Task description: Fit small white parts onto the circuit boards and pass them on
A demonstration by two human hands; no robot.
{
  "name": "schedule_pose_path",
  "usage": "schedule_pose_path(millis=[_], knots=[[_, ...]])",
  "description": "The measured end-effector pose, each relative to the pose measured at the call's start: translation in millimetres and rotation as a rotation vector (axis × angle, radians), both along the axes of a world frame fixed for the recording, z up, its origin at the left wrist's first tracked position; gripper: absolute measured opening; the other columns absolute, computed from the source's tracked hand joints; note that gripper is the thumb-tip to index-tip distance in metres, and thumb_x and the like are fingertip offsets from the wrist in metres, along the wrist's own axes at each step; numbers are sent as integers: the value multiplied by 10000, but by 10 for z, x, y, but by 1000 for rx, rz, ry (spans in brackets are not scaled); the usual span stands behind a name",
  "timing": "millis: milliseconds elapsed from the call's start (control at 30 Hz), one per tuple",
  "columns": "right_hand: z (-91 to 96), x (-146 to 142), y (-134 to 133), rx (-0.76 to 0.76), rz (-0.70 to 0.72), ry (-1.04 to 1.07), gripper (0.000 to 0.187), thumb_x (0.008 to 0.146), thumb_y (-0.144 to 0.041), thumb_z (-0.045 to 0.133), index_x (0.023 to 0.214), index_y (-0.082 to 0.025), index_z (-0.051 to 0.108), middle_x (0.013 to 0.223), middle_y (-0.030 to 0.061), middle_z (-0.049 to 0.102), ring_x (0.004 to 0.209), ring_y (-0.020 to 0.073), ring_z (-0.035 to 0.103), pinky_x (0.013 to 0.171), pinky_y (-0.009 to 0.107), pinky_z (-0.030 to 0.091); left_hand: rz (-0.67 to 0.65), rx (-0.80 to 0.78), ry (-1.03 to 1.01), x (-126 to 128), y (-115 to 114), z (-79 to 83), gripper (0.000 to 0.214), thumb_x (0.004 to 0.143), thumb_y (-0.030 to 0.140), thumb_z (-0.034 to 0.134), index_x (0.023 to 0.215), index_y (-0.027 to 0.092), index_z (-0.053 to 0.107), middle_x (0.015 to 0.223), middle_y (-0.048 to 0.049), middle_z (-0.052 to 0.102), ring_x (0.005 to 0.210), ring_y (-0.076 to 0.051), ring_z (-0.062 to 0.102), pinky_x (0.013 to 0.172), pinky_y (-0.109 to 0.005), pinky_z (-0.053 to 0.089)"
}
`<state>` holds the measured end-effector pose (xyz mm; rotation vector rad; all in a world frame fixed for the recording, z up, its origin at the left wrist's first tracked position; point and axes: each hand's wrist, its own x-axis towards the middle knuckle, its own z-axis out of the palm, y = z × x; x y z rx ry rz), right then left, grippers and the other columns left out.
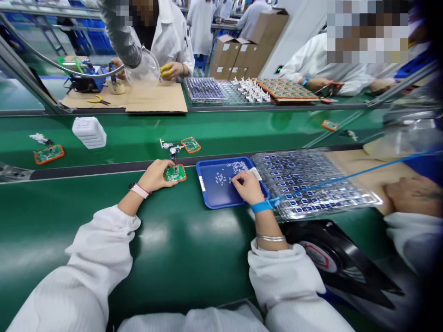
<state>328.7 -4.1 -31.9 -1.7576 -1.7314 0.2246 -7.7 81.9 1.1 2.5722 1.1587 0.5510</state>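
My left hand grips a green circuit board with an orange edge, fingers closed along its left side. Thin wires run from the board's top towards a small white connector part. Over the right half of a blue tray, my right hand has its fingertips pinched together. Small white pieces lie scattered in the tray beside those fingertips. Whether the pinch holds one of the pieces is too small to make out. A blue wrist strap with a cord is on my right wrist.
Right of the tray sits a clear plastic tray of small blue-and-black parts. A black fan stands near my right forearm. Boards and a white block rest on the green belt. A co-worker's hand is at right; others work opposite.
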Motion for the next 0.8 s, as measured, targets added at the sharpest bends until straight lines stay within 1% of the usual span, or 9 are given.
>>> schedule_pose_path(millis=[133, 267, 400, 500, 567, 600, 667, 733, 800], knots=[[-2, -16, -9, -11, -6, -25, 148, 713, -248, 536, 575, -193, 539, 699, 68, 587, 760, 212, 536, 765, 377, 433, -56, -64, -3, -16, -171, 10, 557, 643, 459, 701, 1078, 161, 523, 1051, -89, 607, 947, -255, 540, 826, -358, 429], [-20, -25, -20, -40, -6, -29, 159, 703, -266, 542, 566, -187, 551, 699, 80, 590, 747, 216, 536, 767, 393, 436, -133, -112, -8, -55, -430, 9, 560, 666, 476, 688, 1101, 165, 522, 1063, -86, 603, 964, -252, 529, 840, -355, 412], [-19, 7, -28, -67, 21, -9, 132, 694, -241, 539, 574, -186, 550, 715, 80, 593, 758, 219, 537, 781, 410, 435, -145, -156, -9, -122, -688, -1, 592, 677, 522, 678, 1129, 175, 516, 1097, -92, 588, 990, -261, 515, 849, -367, 397], [70, -78, -50, -46, 36, 2, 127, 695, -215, 533, 571, -192, 523, 703, 73, 573, 754, 220, 529, 781, 424, 431, -141, -180, -24, -163, -822, -8, 601, 669, 538, 684, 1135, 194, 522, 1109, -91, 582, 1006, -261, 513, 863, -374, 385], [176, -296, -92, 19, 88, 49, 133, 735, -221, 520, 606, -192, 525, 757, 80, 570, 796, 221, 533, 795, 420, 428, -125, -193, -62, -155, -874, -2, 576, 671, 540, 686, 1116, 203, 542, 1098, -84, 595, 1010, -258, 519, 869, -378, 379], [232, -459, -121, 54, 141, 91, 136, 763, -228, 509, 635, -192, 532, 803, 84, 571, 829, 217, 536, 805, 410, 428, -110, -200, -101, -138, -889, 3, 512, 701, 522, 670, 1089, 205, 561, 1082, -77, 608, 1006, -250, 527, 871, -377, 378], [320, -851, -190, 88, 292, 196, 134, 816, -231, 484, 701, -194, 541, 908, 88, 564, 911, 200, 536, 830, 379, 429, -78, -216, -222, -83, -900, 11, 306, 795, 433, 607, 999, 204, 609, 1027, -58, 641, 978, -218, 554, 867, -360, 384], [348, -1235, -252, 46, 436, 270, 127, 836, -206, 467, 726, -198, 530, 933, 79, 552, 933, 181, 533, 829, 353, 434, -58, -230, -356, -23, -894, 6, 169, 850, 328, 553, 906, 197, 643, 965, -45, 667, 937, -186, 580, 853, -334, 401], [314, -1507, -290, 1, 490, 318, 126, 843, -192, 460, 731, -196, 519, 943, 78, 536, 934, 173, 529, 830, 345, 438, -50, -246, -435, 18, -881, -18, 135, 846, 273, 554, 858, 191, 662, 923, -41, 681, 896, -173, 596, 828, -320, 420]])
